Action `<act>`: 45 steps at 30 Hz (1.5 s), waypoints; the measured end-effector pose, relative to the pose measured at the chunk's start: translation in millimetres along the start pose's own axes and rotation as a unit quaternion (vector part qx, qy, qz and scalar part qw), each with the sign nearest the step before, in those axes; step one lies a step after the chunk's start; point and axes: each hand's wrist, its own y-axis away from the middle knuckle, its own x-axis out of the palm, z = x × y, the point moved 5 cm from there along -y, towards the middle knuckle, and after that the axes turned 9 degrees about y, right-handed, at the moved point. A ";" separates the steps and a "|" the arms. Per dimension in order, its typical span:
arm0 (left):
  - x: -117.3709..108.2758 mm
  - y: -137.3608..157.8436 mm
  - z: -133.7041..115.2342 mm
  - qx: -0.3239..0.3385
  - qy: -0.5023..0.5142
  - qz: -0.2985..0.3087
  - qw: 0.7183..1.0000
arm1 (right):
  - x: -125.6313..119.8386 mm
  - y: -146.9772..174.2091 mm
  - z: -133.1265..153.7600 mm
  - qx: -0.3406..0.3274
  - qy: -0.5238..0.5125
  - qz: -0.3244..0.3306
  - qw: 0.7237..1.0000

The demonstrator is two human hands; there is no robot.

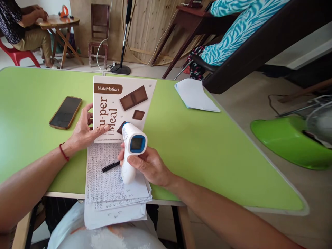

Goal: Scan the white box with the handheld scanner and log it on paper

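My left hand [88, 129] grips the lower left edge of a white NutriMotion box [133, 102] printed with chocolate pieces, thumb on its front. The box is held up over the green table. In my right hand [149, 164] is a white infrared thermometer [129, 169] with a blue-rimmed screen, my fingers wrapped round its handle. The thermometer's head is in front of the box's lower right part; whether they touch I cannot tell. Below lies a stack of handwritten sheets [103, 188], its near end hanging over the table edge. A black pen [111, 166] rests on the sheets.
A phone [65, 112] lies left of the box on the green table [207, 155]. White papers [195, 95] sit at the far right edge. Beyond stand a microphone stand [121, 68], a wooden chair [99, 38] and two seated people. A green object [287, 141] is at right.
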 end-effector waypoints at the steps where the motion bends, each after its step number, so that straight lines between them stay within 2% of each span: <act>1: 0.2 -0.2 -0.8 0.003 0.001 0.001 1.000 | -0.2 -0.1 0.0 0.000 -0.002 -0.001 1.000; 13: -0.9 1.7 4.2 -0.017 0.017 -0.002 1.000 | -2.7 -0.9 3.8 0.028 0.014 -0.011 0.999; 16: -0.3 2.0 0.6 -0.015 0.043 -0.005 0.999 | -10.3 1.8 10.0 -0.009 0.040 -0.022 0.999; 18: -2.5 -0.7 -4.9 0.020 0.048 -0.016 0.999 | -25.1 4.1 19.5 -0.053 0.091 -0.057 0.993; 20: -7.2 -5.5 -8.3 0.062 0.046 -0.030 0.997 | -46.8 4.7 28.7 -0.077 0.179 -0.107 0.975; 24: -18.2 -16.7 -0.6 0.097 0.025 -0.046 0.994 | -94.0 -4.5 27.9 -0.050 0.375 -0.176 0.909; 27: -20.8 -21.6 11.4 0.094 0.018 -0.035 0.995 | -116.7 -15.0 9.7 -0.020 0.484 -0.170 0.858; 30: -17.9 -22.1 19.9 0.096 0.013 -0.008 0.995 | -125.4 -20.6 -8.4 -0.011 0.548 -0.156 0.822; 39: -17.1 -25.1 31.4 0.057 0.030 0.016 0.998 | -121.3 -23.6 -28.9 -0.013 0.589 -0.099 0.802; 43: -14.3 -20.9 17.0 0.097 -0.018 0.018 0.995 | -109.9 -17.4 -10.4 -0.056 0.609 -0.127 0.781; 45: -14.8 -14.5 1.3 0.133 -0.082 -0.025 0.987 | -95.6 -11.1 5.7 -0.103 0.591 -0.136 0.789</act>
